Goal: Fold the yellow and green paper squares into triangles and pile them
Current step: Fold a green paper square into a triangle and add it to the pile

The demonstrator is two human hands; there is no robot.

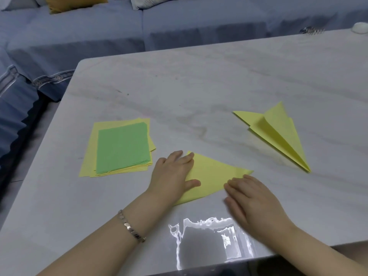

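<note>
In the lower middle of the frame a yellow triangle (211,173) lies flat on the marble table (199,86); it looks like one square folded in half. The left hand (173,176) rests on its left corner with fingers straight and flat, gripping nothing; the right hand (253,200) lies flat on the lower right edge, a little blurred, fingers also straight, nothing pinched. At the middle left is the stack of unfolded squares (89,156), yellow below and green sheets (123,148) on top; at the right, well apart, lie the folded yellow pieces (278,134), partly sprung open. I judge the paper light, thin and ready to slide on the glossy top; one palm should pin it while fingertips press along the fold; to lift it, pinch a corner.
</note>
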